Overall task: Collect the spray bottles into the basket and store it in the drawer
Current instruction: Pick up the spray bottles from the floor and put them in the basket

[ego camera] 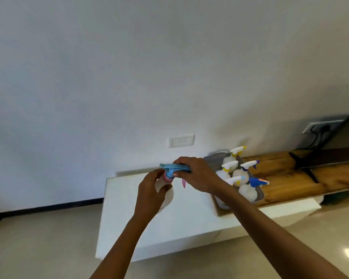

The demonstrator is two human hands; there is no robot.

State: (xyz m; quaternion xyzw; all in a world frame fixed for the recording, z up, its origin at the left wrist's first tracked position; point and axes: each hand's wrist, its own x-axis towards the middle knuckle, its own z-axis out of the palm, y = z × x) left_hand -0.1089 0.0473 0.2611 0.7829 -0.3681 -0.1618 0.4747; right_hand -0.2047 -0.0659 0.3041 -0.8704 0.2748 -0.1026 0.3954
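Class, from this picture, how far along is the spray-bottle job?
Done: several bottles stand in the grey basket. In hand: the left hand holds the blue-topped bottle, the right hand grips its sprayer. Left: basket this bottle, then store the basket in the drawer, not seen here.

A light-blue spray head [175, 168] with pink collar; grey basket [216, 157]; streaked brown wood drawer [286, 178].

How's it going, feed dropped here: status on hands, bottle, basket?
Left hand grips white bottle; right hand grips its blue spray head. Several bottles in grey basket. Nothing blocks the way there.
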